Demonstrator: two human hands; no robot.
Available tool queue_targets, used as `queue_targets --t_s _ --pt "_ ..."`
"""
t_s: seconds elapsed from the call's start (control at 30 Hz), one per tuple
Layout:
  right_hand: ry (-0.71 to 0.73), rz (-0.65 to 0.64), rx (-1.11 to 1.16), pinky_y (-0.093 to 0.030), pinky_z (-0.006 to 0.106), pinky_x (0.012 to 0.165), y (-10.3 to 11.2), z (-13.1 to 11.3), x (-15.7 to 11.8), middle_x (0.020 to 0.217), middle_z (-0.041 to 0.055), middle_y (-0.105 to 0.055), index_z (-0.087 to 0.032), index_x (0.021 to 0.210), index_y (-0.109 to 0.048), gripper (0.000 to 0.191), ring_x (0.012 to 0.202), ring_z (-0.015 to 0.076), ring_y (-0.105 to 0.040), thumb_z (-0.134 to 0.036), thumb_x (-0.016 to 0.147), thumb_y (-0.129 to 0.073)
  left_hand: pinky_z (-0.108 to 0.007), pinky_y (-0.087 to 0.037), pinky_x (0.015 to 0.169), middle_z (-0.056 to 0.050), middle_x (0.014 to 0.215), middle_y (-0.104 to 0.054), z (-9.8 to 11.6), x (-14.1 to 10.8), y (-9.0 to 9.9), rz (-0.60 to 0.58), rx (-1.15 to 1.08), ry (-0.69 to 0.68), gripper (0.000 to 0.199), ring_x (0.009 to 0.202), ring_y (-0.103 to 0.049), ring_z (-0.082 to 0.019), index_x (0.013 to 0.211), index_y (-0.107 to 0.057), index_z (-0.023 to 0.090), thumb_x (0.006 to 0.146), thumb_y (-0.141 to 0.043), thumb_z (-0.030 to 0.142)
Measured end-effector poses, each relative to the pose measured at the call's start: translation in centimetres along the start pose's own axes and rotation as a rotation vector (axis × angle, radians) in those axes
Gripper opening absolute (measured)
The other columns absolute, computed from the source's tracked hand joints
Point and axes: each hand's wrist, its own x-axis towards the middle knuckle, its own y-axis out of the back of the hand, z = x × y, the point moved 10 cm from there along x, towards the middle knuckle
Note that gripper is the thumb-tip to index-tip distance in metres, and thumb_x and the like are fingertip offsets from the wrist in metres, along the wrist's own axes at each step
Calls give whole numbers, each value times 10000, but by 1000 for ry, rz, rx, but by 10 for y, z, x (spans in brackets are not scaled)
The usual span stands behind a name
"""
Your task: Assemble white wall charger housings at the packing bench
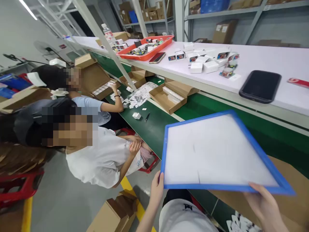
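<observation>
A white board with a blue frame [217,154] is held up in front of me, tilted over the green bench. My left hand [157,186] grips its near left corner, thumb along the frame and the other fingers mostly hidden. Further right along the near edge, my right hand [264,201] is closed on the frame, its thumb on top and the fingers out of sight underneath. The white face carries a few thin dark marks. Below my right hand lies a pile of white plastic pieces [241,222], beside a brown cardboard sheet or box [294,183].
Two people sit on the left: one in a white shirt [96,158], the other reaching into a carton [94,74]. An open box [169,96] of white parts stands on the bench [154,129]. The shelf above carries white chargers [210,66], a phone [260,86] and a red tray [145,58].
</observation>
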Motion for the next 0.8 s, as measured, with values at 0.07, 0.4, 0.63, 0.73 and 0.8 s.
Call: queue_targets --t_s 0.07,0.4,0.63,0.73,0.8 --pt "-169 -214 246 -620 490 791 -71 -7 34 1113 108 -682 -252 1159 -635 449 1036 356 -659 -392 742 -724 -397 -433 1064 -181 1272 -614 -40 -10 21 139 34 80 487 1229 -553 -319 1150 -591 119 892 -381 475" --pt "-260 -375 240 -523 416 1031 -169 -42 68 1335 128 -596 -211 1267 -567 505 1217 259 -597 -381 829 -753 -345 -523 906 -162 1170 -651 -95 24 29 380 179 220 467 1111 -631 -303 1211 -530 108 992 -266 425" --pt "-154 -247 51 -425 484 1109 -22 4 -41 1338 138 -601 -220 1316 -560 537 1222 287 -587 -564 907 -604 -388 -539 884 -89 1119 -640 -119 47 -5 281 300 271 344 1001 -640 -204 1179 -581 136 982 -499 405" --pt "-146 52 -94 -475 488 1044 76 43 -70 1285 135 -634 -217 1267 -594 584 1180 318 -605 -614 841 -644 -402 -536 872 -95 1107 -628 -109 41 -19 258 315 236 318 1000 -636 -220 1173 -575 153 975 -508 392" --pt "-111 354 -192 -480 480 1028 147 58 -88 1287 127 -630 -213 1211 -625 617 1209 343 -578 -644 774 -681 -445 -511 924 -154 1222 -570 -88 34 -32 259 297 157 366 1124 -599 -273 1274 -482 149 983 -450 369"
